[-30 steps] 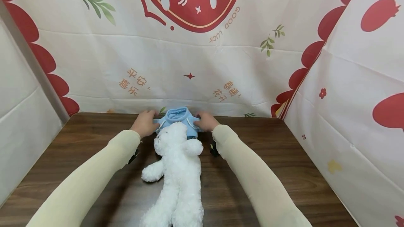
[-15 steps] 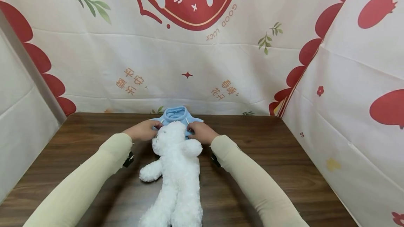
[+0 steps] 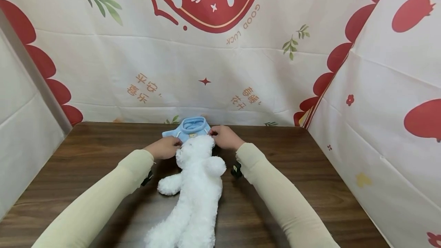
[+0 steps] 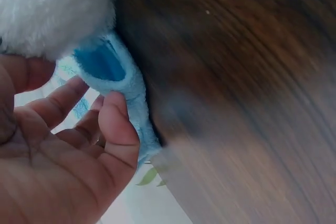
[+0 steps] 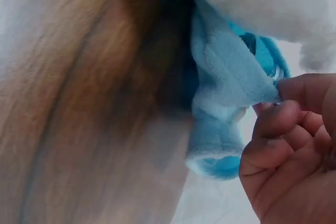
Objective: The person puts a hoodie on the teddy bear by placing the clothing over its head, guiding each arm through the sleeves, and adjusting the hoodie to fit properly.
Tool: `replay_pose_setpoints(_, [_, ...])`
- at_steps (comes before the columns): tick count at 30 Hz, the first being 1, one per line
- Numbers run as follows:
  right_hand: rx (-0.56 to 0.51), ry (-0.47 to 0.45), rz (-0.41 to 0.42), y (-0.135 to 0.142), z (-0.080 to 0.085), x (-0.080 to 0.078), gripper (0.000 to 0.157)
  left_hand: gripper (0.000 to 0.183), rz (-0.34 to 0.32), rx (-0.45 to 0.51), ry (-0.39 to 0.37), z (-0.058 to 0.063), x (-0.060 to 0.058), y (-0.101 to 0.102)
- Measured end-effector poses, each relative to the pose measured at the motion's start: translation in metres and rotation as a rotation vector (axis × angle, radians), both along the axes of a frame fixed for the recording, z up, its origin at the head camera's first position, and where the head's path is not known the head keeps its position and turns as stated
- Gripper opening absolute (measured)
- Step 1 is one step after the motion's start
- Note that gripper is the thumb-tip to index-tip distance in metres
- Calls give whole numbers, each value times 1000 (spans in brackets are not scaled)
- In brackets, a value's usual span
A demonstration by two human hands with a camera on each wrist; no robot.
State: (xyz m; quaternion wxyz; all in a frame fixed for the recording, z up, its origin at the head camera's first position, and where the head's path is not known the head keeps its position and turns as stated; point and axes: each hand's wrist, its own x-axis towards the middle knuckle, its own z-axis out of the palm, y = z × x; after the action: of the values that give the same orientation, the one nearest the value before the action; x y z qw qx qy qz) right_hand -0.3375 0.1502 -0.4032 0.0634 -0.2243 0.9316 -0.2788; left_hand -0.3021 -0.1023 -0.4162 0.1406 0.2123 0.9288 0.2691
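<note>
A white plush toy [image 3: 198, 179] lies on its back along the table, its head overlapping the lower part of a small light-blue doll shirt [image 3: 188, 128]. My right hand [image 3: 225, 137] pinches the edge of the shirt between thumb and index finger, which pulls the fabric [image 5: 226, 66] taut in the right wrist view. At the other side of the plush head is my left hand [image 3: 163, 147]. In the left wrist view its fingers are loosely bent against the shirt beside a blue-lined opening [image 4: 102, 61]; the thumb lies apart from them, under the plush head [image 4: 52, 9].
The dark wooden table [image 3: 113, 141] ends at a white printed cloth backdrop [image 3: 193, 68] right behind the shirt. More printed cloth [image 3: 386, 144] stands at the right, and a pale panel [image 3: 24, 125] at the left.
Both hands first held the shirt's sleeves, then came in beside the plush head. Since then the right hand has risen slightly along the shirt's side and the plush head has shifted right.
</note>
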Motion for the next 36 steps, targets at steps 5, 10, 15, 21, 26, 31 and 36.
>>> replay_pose_setpoints(5, [-73,-97,-10,-2,14,6,16,36,-2,-34,47,-2,1,2])
replay_pose_setpoints(10, [-162,-260,-50,-6,25,13,17,33,20,-21,112,-6,4,3])
replay_pose_setpoints(15, [-109,-336,13,-10,34,17,28,25,55,5,163,-9,7,2])
replay_pose_setpoints(21, [-23,-315,106,-11,37,19,37,15,92,110,123,-9,10,-6])
replay_pose_setpoints(26, [20,-179,145,-10,30,17,28,11,115,260,-12,-10,14,-15])
replay_pose_setpoints(31, [56,-106,123,-9,25,21,25,13,141,372,-131,-12,19,-15])
replay_pose_setpoints(36, [63,-48,92,-7,20,26,18,42,56,352,-199,-12,25,-15])
